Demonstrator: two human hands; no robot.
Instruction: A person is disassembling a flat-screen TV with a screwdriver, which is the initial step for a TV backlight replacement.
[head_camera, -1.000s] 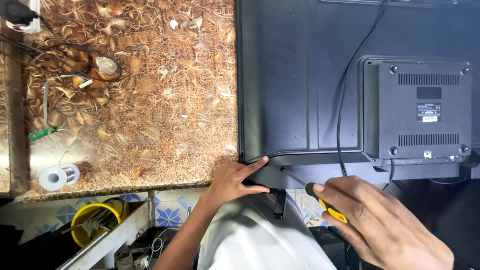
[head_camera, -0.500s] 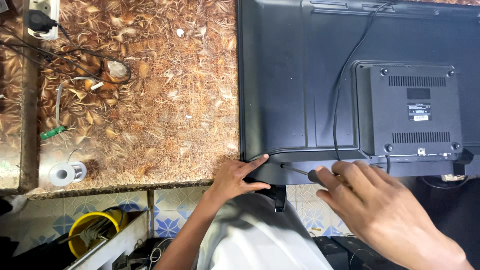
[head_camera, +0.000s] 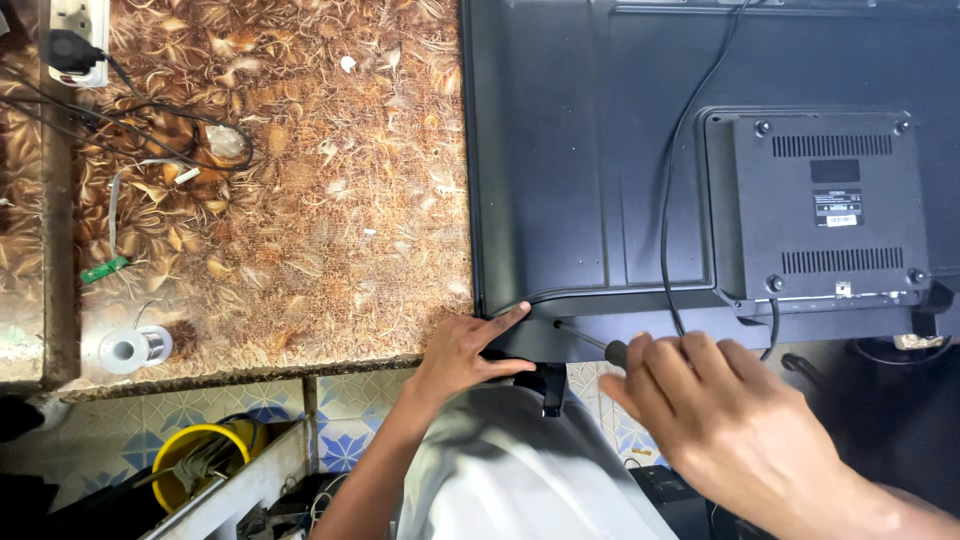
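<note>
Black television (head_camera: 600, 180) lies face-down; screwdriver (head_camera: 590, 342) tip at its lower edge.

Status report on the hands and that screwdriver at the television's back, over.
Left hand flat on the television back's lower corner. Right hand shut on screwdriver, tip at a screw hole on the bottom edge. Black cable runs close by the shaft.

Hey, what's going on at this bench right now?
A person is working on the back of a flat television that lies face down on a brown patterned worktop. The left hand presses on the set's lower corner, while the right hand grips a screwdriver whose tip sits at a screw hole near the bottom edge. A black cable runs across the back cover. A solder spool lies off to the left.
</note>
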